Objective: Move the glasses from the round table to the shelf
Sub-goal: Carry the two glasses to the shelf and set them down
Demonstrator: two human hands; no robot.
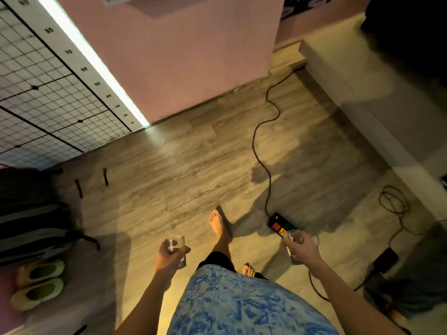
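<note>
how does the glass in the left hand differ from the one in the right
The left glass is upright with its rim showing above the left hand; the right glass hangs mostly below the right hand, which wraps its top. The left glass is over bare floor, the right one above the power strip. Both are clear, each carried in one hand.

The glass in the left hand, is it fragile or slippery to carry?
The glass looks clear and thin, so probably fragile. Its smooth wall may slip, though the left hand wraps around it. It appears small, likely light.
</note>
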